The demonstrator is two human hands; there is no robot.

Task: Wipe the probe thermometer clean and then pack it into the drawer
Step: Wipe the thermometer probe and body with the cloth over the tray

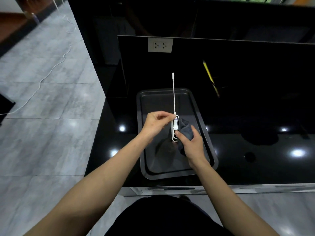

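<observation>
Right hand (190, 143): curled around a dark grey cloth (186, 132), thumb pressing the white probe thermometer (175, 127) body against it. Left hand (156, 124): fingertips pinching the top of that body, right where the metal probe leaves it. Thermometer held above the near half of the black baking tray (211, 160), probe pointing away past the tray's far rim.

Judged the wiping step. To do it well: keep the left pinch firm, slide the cloth along the whole body, then up the probe to the capped tip, turning the thermometer so every side meets cloth; go lightly on the thin stem.

Count: one thermometer, one cloth, one tray, one yellow pencil-like stick (210, 78) beyond the tray to its right, one double wall socket (160, 45) beyond it. No drawer open in view.
</observation>
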